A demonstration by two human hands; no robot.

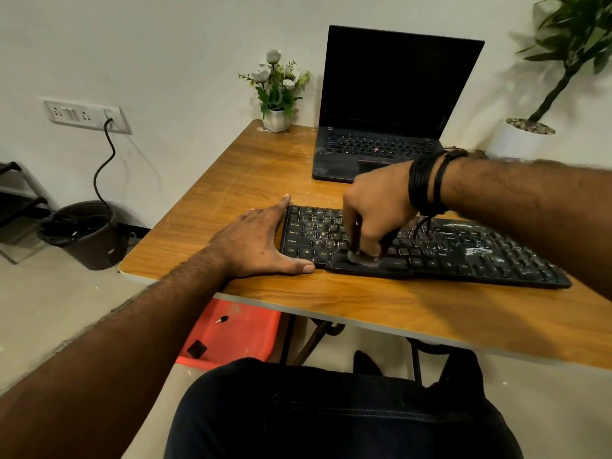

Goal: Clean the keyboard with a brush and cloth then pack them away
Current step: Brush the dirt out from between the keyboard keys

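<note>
Two hands work at the table's [212,180] left end. The left hand [261,241] lies flat with fingers straight, bracing the keyboard's [463,250] left edge near the table's front-left corner. To its right, the right hand [374,207] grips a brush [361,256], blurred, bristles on the bottom key row. White dust shows on the right-hand keys. Hard strokes could push dust deeper or slide the keyboard off the front edge. No cloth is visible.

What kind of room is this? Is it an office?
Probably a small home or office workspace: a wooden desk holds an open laptop and a dusty keyboard, with a wall socket panel beside it and potted plants nearby.
</note>
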